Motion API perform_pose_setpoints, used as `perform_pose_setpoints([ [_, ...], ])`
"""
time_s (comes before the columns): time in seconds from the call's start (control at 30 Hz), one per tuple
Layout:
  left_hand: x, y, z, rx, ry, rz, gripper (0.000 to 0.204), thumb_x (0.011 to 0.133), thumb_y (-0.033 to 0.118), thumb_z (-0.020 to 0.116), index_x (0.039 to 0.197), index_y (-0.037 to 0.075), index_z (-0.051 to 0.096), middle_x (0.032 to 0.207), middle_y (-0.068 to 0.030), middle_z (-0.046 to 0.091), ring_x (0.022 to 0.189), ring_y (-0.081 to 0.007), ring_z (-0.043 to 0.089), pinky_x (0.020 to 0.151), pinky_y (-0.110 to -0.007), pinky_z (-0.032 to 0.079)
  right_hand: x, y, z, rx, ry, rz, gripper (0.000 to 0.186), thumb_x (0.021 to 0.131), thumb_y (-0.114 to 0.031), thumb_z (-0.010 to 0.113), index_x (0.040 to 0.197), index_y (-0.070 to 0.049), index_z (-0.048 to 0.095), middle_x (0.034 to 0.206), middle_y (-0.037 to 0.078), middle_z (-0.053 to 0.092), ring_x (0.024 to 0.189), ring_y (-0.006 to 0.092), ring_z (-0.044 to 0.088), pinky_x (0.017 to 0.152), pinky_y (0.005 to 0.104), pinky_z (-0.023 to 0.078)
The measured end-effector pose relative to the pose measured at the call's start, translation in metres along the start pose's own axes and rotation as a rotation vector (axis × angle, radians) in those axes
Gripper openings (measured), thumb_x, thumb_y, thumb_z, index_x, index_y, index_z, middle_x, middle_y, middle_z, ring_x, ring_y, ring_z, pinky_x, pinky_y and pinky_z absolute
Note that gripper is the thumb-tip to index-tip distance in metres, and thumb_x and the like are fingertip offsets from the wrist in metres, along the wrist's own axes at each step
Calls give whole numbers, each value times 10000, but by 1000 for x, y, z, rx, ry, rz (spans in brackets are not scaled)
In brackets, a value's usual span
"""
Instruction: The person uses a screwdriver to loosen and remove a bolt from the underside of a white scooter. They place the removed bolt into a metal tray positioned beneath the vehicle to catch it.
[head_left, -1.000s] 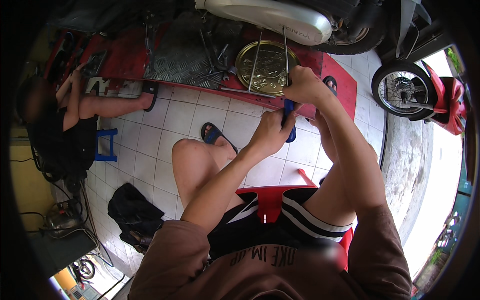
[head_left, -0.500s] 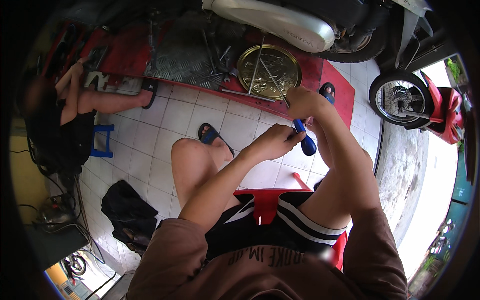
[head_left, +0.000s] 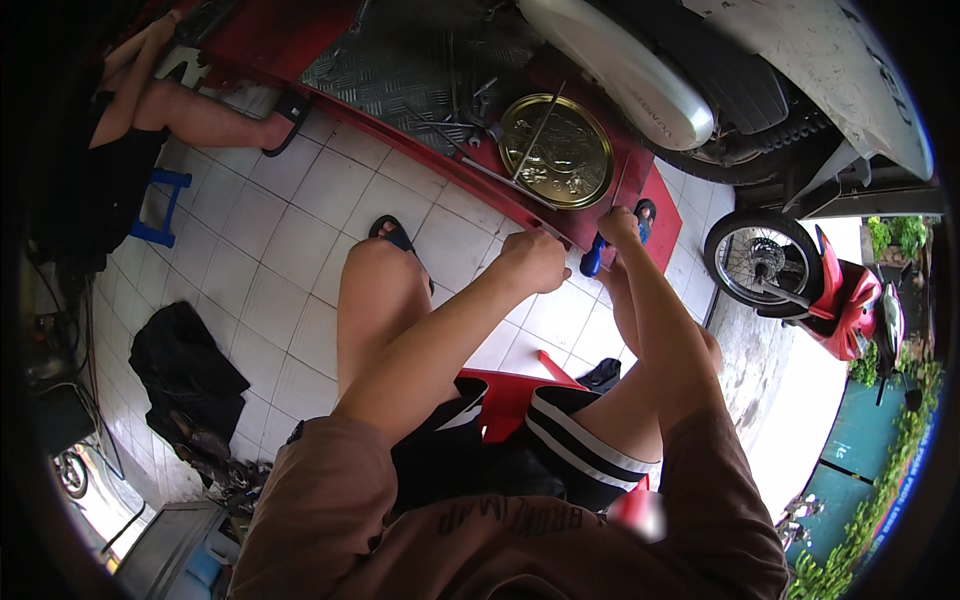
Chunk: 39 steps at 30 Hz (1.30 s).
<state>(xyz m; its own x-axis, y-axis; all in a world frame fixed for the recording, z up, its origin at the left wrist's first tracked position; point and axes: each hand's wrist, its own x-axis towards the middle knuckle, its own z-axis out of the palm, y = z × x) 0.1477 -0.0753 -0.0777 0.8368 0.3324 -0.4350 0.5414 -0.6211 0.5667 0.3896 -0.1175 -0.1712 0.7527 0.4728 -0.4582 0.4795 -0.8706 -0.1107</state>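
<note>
In my right hand [head_left: 620, 228] is a blue-handled screwdriver [head_left: 593, 258], its rounded handle end sticking out toward me below the fingers. Its shaft is not visible now. My left hand [head_left: 537, 262] is closed into a fist just left of the handle, apart from it; whatever its fingers hold, if anything, is hidden. Both hands are over the gap between my knees, in front of the red platform's edge. Beyond them lies a round gold-coloured tray [head_left: 590, 125] with embossed relief. A T-shaped metal wrench [head_left: 541, 130] rests across it.
Spanners [head_left: 440, 128] lie on the platform's chequered metal plate [head_left: 375, 75]. A motorcycle [head_left: 640, 80] stands above its far right side. At left, another person's leg [head_left: 215, 115] extends near a blue stool [head_left: 160, 205]. Black cloth [head_left: 185, 370] is on the tiles. A red motorcycle [head_left: 840, 300] stands at right.
My left hand has come off the screwdriver handle and closed beside it. My right hand has moved slightly right and nearer, still holding the screwdriver. The whole view has swung.
</note>
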Motion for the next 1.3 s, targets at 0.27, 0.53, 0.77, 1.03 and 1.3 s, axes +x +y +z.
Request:
perform_pose_setpoints([
  [0.27, 8, 3, 15, -37, 251, 85, 192, 796, 193, 620, 839, 34, 719, 848, -153, 696, 868, -278, 675, 757, -395, 531, 61, 46, 28, 233, 39, -46, 235, 890, -225, 541, 862, -22, 657, 657, 130, 648, 494, 222, 618, 462, 322, 509],
  [0.53, -46, 89, 89, -265, 301, 880, 149, 755, 167, 611, 781, 28, 658, 681, -141, 633, 656, -310, 646, 602, -382, 526, 80, 36, 50, 92, 37, -88, 291, 826, -321, 632, 750, -45, 686, 596, 61, 633, 464, 150, 594, 403, 285, 451],
  [0.77, -80, 116, 98, -298, 616, 1076, 190, 831, 152, 565, 947, 12, 621, 807, -145, 640, 780, -289, 633, 703, -341, 503, 64, 15, 31, 26, -57, 10, 418, 707, -437, 650, 758, -26, 713, 741, 139, 694, 638, 233, 687, 646, 335, 560],
  [1.03, -82, 85, 42, -410, 18, 828, 277, 837, 119, 552, 1082, -9, 549, 846, -189, 653, 728, -360, 641, 653, -425, 511, 76, 28, 22, -435, -334, -160, 335, 823, -230, 478, 690, 18, 660, 630, 151, 638, 529, 236, 632, 480, 360, 504],
  [1.3, -95, 107, 48, -521, 169, 1090, 409, 897, 159, 526, 1293, 118, 429, 960, -183, 626, 763, -393, 630, 673, -480, 508, 44, 21, -45, 33, -343, 147, 251, 852, -180, 444, 666, -42, 544, 537, 64, 473, 403, 162, 433, 360, 322, 332],
])
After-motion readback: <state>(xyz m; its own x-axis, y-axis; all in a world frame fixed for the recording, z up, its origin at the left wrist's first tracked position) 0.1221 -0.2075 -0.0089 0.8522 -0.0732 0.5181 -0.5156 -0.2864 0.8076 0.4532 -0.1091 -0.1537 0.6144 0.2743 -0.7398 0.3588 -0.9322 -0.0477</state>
